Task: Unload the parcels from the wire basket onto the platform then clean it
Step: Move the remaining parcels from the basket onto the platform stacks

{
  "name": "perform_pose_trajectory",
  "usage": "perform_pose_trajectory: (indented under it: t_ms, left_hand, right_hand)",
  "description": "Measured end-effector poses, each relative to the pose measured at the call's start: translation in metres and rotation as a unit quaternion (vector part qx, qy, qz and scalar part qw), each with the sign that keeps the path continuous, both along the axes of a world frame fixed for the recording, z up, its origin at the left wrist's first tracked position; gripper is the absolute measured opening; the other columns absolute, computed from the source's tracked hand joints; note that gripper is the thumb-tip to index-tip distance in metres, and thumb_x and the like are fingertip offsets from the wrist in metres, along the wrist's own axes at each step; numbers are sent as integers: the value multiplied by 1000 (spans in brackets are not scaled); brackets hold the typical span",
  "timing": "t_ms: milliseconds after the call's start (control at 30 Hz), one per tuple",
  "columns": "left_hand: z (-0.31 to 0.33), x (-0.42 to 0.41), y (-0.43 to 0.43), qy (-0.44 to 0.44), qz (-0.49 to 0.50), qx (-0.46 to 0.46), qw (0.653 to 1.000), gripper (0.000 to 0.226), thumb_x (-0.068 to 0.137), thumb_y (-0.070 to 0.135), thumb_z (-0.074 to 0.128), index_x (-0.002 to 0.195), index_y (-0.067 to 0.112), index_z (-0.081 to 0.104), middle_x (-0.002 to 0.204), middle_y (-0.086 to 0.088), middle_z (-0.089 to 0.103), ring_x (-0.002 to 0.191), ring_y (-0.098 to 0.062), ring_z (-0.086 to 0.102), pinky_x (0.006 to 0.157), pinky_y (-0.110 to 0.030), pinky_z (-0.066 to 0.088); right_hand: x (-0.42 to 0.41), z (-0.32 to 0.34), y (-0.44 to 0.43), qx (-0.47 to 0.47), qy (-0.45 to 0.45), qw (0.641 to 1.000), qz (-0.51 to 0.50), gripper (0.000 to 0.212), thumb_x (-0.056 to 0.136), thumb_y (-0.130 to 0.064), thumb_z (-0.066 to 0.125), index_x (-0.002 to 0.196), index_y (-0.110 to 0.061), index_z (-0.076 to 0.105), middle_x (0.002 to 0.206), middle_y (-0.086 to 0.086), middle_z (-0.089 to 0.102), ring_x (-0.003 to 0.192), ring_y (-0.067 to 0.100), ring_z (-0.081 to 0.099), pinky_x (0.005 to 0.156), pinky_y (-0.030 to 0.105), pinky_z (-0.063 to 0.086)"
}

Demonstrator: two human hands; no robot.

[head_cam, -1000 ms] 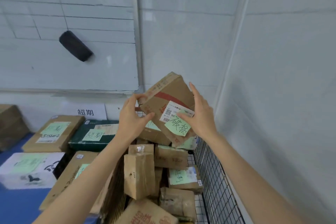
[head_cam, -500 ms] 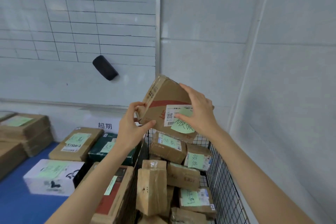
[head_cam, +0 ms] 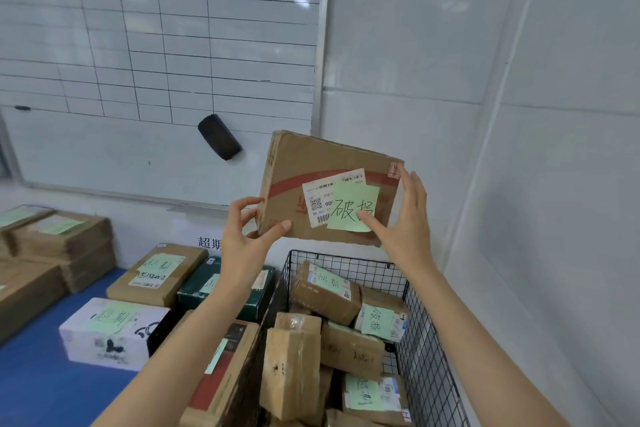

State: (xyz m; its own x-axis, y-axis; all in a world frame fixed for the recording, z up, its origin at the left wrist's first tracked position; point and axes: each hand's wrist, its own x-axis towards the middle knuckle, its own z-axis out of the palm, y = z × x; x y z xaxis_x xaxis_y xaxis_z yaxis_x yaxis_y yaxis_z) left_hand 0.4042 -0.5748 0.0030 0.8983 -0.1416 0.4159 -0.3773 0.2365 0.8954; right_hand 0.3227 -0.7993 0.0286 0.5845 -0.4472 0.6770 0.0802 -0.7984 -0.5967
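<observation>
Cardboard parcel is up in the air between both hands, well above the wire basket. Left hand pinches its lower left corner, thumb on the front, fingers curled behind. Right hand is spread wide on the right edge, thumb pressing the green sticky note next to the shipping label. Basket below is packed with more brown parcels. Left of it, boxes sit on the blue platform, and a whiteboard with a black eraser hangs behind.
</observation>
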Motion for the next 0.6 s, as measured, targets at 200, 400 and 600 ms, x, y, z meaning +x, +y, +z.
perform_pose_trajectory:
  t_ms: [200, 400, 600]
  left_hand:
    - [-8, -1, 1, 85, -32, -47, 995, 44, 79, 19, 81, 110, 33, 53, 120, -8, 64, 106, -25, 67, 85, -36, 58]
    - [-10, -8, 8, 80, -1, 27, 996, 40, 84, 32, 75, 114, 36, 48, 120, -3, 65, 108, -19, 61, 90, -37, 44]
    - [-15, -23, 27, 58, 43, 54, 996, 42, 85, 32, 75, 118, 36, 49, 118, 9, 62, 110, -21, 61, 94, -41, 50]
  right_hand:
    - [-5, -5, 8, 99, 26, 990, 95, 95, 82, -36, 79, 153, -36, 16, 128, -21, 52, 115, -9, 50, 105, 33, 44]
    - [-12, -17, 23, 104, 23, 991, 82, 100, 80, -43, 79, 154, -42, 12, 131, -17, 57, 110, 0, 54, 95, 28, 46]
    - [-20, -20, 39, 126, 17, 986, 106, 98, 83, -36, 77, 156, -39, 12, 128, -22, 51, 113, -3, 46, 95, 21, 37]
